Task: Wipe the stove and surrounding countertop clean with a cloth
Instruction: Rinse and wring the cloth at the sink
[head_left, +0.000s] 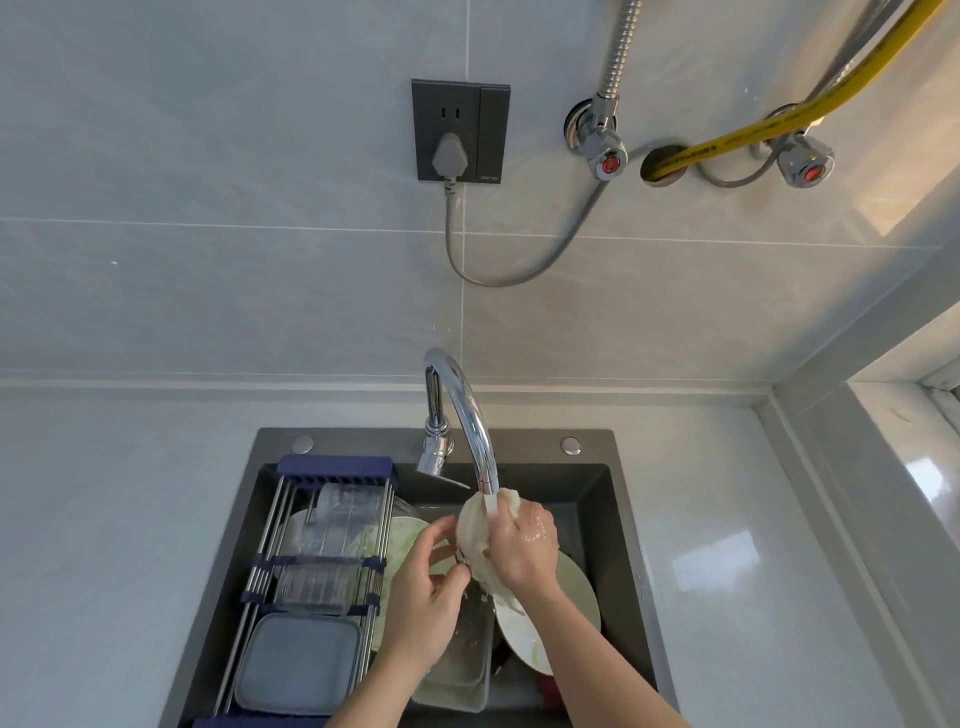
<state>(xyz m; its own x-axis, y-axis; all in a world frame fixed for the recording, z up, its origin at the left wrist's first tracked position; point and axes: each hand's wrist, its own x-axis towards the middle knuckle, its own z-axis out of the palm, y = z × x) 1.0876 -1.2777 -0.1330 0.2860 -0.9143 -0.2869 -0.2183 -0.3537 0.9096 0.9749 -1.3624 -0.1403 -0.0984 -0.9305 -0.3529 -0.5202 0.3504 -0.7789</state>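
White bench (104, 519) at left. Drying rack (317, 561) with clear glasses spans the dark sink (631, 545) left side (grey lid below them). Left hand (423, 597), fingers curled narrow, pinches the lower edge of the cloth (475, 540). Chrome faucet (467, 410) runs water onto the cloth, over the sink. Right hand (522, 551), wet, fingers closed around the cloth. Plate (566, 608) beneath.

Walls: pale grey tiles (208, 156) carrying a dark socket (460, 130) and two valves (602, 150).
Bench: white bench (727, 519) surrounding a dark sink (270, 447).
Light: daylight reflecting off the bench's right edge, beside a window frame (930, 415).
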